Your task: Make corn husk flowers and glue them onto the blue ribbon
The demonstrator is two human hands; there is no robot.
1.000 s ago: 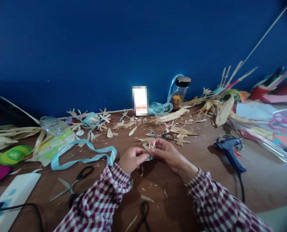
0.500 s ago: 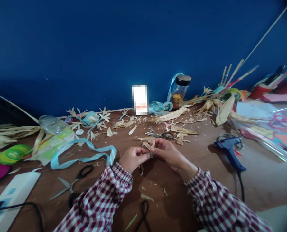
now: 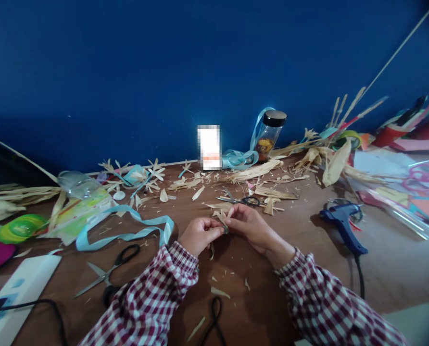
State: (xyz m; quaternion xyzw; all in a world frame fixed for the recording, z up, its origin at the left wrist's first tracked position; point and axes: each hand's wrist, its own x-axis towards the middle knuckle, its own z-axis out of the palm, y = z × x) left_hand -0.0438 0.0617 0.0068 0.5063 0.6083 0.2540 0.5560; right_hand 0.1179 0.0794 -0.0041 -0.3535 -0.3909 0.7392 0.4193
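Both hands meet above the middle of the brown table, pinching one small corn husk flower (image 3: 220, 217) with pale petals pointing up and a thin stem hanging below. My left hand (image 3: 201, 234) is closed on its base from the left. My right hand (image 3: 251, 227) grips the petals between thumb and fingertips. A greenish bit shows at the base between the thumbs; its exact kind is too small to tell. Just behind the hands lies a small pair of scissors (image 3: 248, 201) among husk scraps. Larger open scissors (image 3: 108, 277) rest beside my left sleeve.
A blue glue gun (image 3: 344, 226) with its cord lies to the right. Light blue ribbon (image 3: 128, 237) loops at the left, near a white power strip (image 3: 30, 293). A lidded jar (image 3: 270, 137), dried husks (image 3: 335, 166) and husk flowers (image 3: 156, 170) line the blue wall.
The hands stay nearly in place. My right fingertips have shifted slightly on the petals, and the husk piece stands a little more upright and spread.
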